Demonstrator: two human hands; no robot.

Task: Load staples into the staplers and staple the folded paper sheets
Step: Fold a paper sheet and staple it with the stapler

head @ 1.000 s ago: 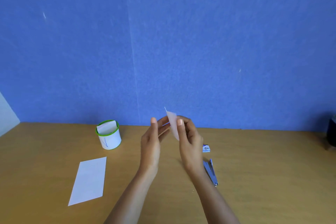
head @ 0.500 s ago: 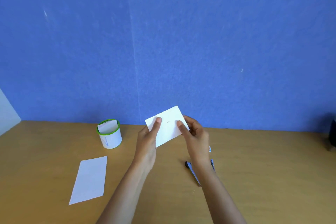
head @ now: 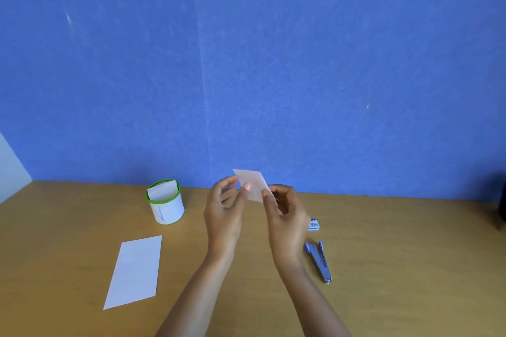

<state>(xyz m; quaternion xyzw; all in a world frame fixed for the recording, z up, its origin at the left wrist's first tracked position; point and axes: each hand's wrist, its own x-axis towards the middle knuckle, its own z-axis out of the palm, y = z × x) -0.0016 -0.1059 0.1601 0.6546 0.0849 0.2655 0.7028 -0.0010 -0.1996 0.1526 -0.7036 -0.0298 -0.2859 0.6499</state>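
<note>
Head view: a small folded paper (head: 253,185) is held up over the middle of the tabletop (head: 410,254).
Left hand (head: 223,216): pinches the paper's left side.
Right hand (head: 287,223): pinches its right side.
Stapler (head: 319,260): lies untouched, just right of the right wrist.
Cup (head: 165,205): near the back edge.

No legible txt, brand or nos. anywhere. Small box (head: 314,224) on the tabletop (head: 410,254) has blue & white print, too small and blurry to read. White cup (head: 167,209) w/ green rim has a thin blue stroke on its side; can't tell if it's a letter. Folded paper (head: 253,185) held up shows a plain face.
</note>
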